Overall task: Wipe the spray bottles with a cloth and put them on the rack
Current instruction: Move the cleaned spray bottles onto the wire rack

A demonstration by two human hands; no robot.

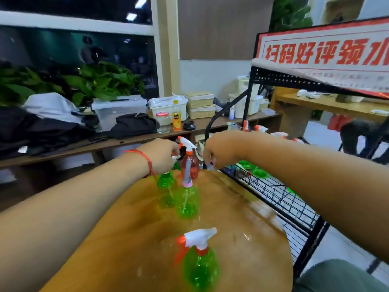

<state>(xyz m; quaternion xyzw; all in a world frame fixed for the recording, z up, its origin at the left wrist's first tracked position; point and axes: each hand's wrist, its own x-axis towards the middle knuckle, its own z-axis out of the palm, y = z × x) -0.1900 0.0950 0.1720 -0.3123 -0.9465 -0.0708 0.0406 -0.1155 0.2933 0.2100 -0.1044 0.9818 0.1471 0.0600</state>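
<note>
Got a red spray bottle [190, 164] standing at the far edge of the round wooden worktop [242, 218], so using that as the anchor for everything.

Just left of it: left hand [162, 155], red string round the wrist, fingers curled down round the sprayer head of a green bottle [166, 186] standing upright on the wood. Touching the red one or only close? Too blurry to call.

Just right of the red bottle, about level with its sprayer: right hand [219, 152], fingers curled under. Can't tell whether gripping anything, way too smeared.

Straight in front of the red bottle, toward the camera: pink-collared green bottle [187, 202], upright, right beside the gripped one. Much nearer along the same line: lone green bottle [200, 262] with a white-and-orange sprayer.

Right of the red bottle, hard against the worktop edge: black wire rack [280, 197], with a few shelved green bottles [260, 171] already on it. Up and right of the red bottle, on top of the rack: red-lettered sign [328, 53].
</note>
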